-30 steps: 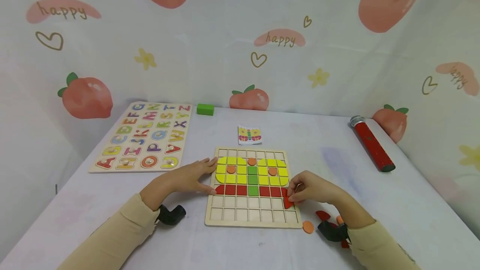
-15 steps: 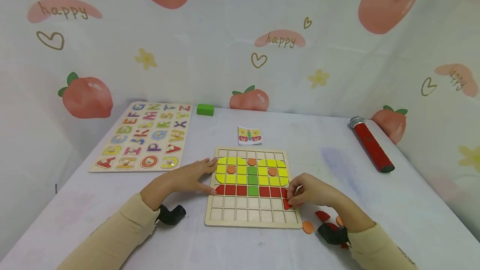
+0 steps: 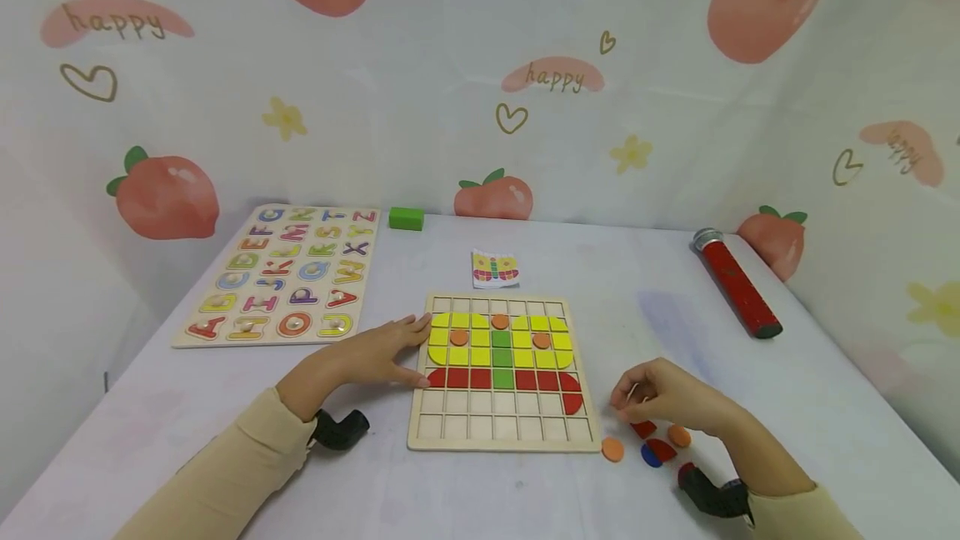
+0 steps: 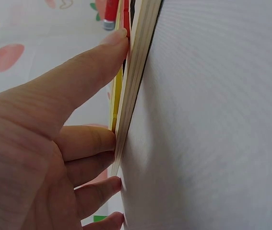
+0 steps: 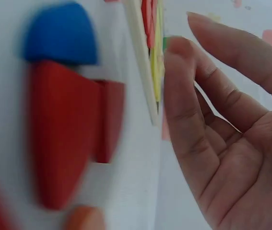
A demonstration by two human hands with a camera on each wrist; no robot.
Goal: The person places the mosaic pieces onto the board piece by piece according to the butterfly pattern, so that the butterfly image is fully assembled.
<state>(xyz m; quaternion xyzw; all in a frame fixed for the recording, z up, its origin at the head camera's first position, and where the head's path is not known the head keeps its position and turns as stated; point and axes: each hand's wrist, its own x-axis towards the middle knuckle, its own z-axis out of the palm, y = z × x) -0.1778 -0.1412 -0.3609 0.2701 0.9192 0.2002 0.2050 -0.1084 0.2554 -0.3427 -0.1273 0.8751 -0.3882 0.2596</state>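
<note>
A wooden grid board (image 3: pixel 465 432) lies mid-table, bearing yellow, green, orange and red tiles in a butterfly-like pattern. At its left edge my left hand (image 3: pixel 356 361) rests with fingers extended; in the left wrist view the thumb (image 4: pixel 90 62) touches the rim beside the tiles. A red rounded tile (image 3: pixel 572 403) fills a cell at the pattern's lower right. Right of the board, my right hand (image 3: pixel 675 400) hovers over loose pieces, thumb and fingers apart and holding nothing. Below it lie red pieces (image 3: pixel 662 450), a blue piece (image 3: pixel 651 457) and orange discs (image 3: pixel 612 449).
Behind the board lies a small card (image 3: pixel 495 268) printed with a butterfly pattern. An alphabet puzzle board (image 3: pixel 276 337) is at the back left, with a green block (image 3: pixel 406 219) beside it. A red microphone (image 3: pixel 738 286) lies at the back right, near the patterned cloth backdrop.
My right hand has let go of the red tile, which now lies in the board's cell, and has moved right to the loose pieces. The left hand stays on the board.
</note>
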